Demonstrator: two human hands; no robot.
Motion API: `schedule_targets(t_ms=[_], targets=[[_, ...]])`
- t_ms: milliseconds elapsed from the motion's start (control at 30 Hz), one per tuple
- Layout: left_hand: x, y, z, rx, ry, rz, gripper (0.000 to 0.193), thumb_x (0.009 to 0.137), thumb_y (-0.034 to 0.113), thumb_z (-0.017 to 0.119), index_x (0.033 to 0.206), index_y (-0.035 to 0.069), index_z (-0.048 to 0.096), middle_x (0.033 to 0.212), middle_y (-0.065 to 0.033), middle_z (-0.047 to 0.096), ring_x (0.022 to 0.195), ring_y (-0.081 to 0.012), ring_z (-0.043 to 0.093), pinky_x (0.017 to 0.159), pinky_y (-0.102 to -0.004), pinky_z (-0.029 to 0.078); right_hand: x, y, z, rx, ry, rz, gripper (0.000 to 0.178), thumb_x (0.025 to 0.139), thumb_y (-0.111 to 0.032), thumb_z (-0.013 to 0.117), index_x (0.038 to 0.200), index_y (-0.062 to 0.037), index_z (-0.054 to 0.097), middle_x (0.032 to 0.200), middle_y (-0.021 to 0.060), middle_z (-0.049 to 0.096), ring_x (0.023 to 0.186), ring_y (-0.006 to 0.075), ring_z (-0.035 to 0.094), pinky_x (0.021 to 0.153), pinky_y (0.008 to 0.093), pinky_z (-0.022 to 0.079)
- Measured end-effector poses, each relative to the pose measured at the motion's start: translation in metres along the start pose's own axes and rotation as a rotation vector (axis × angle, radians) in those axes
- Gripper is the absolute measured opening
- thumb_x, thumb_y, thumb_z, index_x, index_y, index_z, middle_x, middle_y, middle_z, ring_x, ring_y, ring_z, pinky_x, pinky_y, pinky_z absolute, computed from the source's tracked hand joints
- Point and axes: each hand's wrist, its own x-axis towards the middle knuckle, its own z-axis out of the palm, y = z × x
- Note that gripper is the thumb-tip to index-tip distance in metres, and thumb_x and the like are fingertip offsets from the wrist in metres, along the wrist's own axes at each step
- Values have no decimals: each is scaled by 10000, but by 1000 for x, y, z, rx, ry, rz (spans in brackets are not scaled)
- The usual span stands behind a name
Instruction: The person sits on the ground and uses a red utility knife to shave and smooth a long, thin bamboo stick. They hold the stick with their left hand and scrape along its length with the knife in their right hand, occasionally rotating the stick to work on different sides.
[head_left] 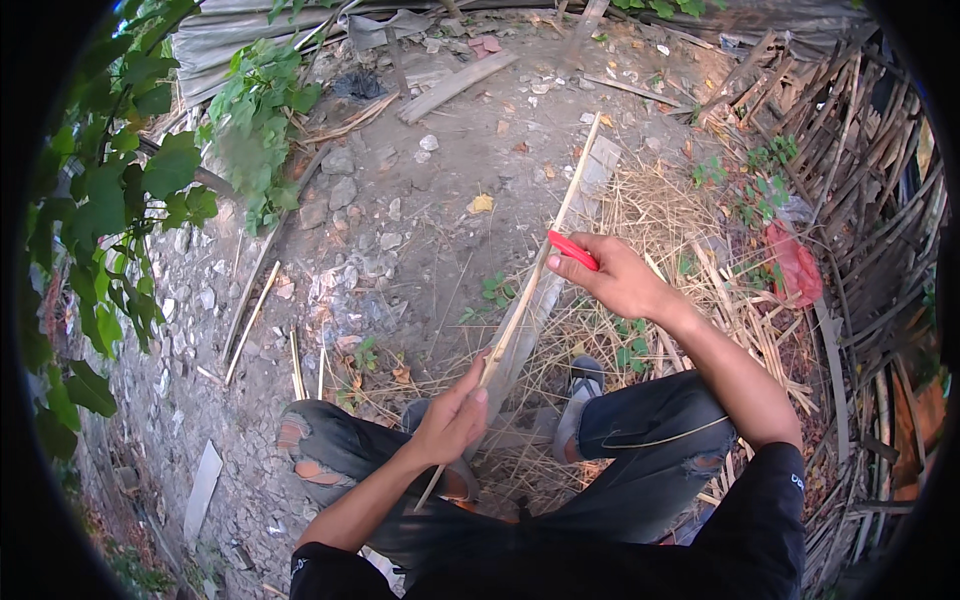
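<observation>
A long, thin, pale bamboo strip [578,178] runs slantwise from the far middle back toward my lap. My left hand [450,415] is closed around its lower part, between my knees. The strip's thin tail end pokes out below that hand, over my left thigh. Farther up, my right hand [612,272] grips a short red-handled tool [573,251], which meets the strip's side. Any blade on the tool is hidden or too small to make out. Under the strip lies a narrow grey wooden plank [600,165], slanting the same way.
Straw-like shavings [660,205] and split sticks [730,300] litter the ground at right, near a red plastic bag [793,262]. A stick pile [860,150] lines the right edge. Leafy vines [110,200] hang at left. Another board [458,86] lies on stony soil at the back.
</observation>
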Motion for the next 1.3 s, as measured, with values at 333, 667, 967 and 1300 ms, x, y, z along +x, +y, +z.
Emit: schedule_targets(t_ms=[333, 667, 967, 1300], targets=[[3, 7, 0, -166, 112, -9, 621, 1164, 175, 373, 1716, 150, 89, 657, 46, 356, 536, -54, 314, 516, -237, 350, -21, -49, 48, -248, -419, -71, 618, 1052, -561, 516, 1030, 16, 736, 863, 276, 726, 896, 468, 726, 824, 553, 566], [9, -5, -10, 116, 197, 4, 617, 1143, 129, 408, 1709, 138, 162, 682, 64, 381, 577, -29, 377, 539, -239, 371, -2, -34, 70, -369, -368, -4, 633, 1044, -586, 522, 998, -1, 759, 884, 271, 739, 912, 456, 738, 857, 552, 572], [19, 13, -19, 352, 233, -4, 631, 1106, 111, 469, 1689, 103, 229, 645, 14, 464, 580, -70, 472, 584, -266, 431, 17, -19, 54, -390, -102, 30, 725, 1038, -665, 498, 900, 3, 745, 756, 276, 700, 789, 465, 724, 771, 553, 572], [-30, 4, -13, 467, -77, 205, 655, 1027, 17, 551, 1646, 67, 341, 700, -143, 536, 540, -188, 541, 603, -297, 465, -6, 193, -110, -42, 876, 495, 845, 1027, -714, 484, 765, 75, 633, 600, 121, 527, 619, 208, 490, 660, 423, 436]])
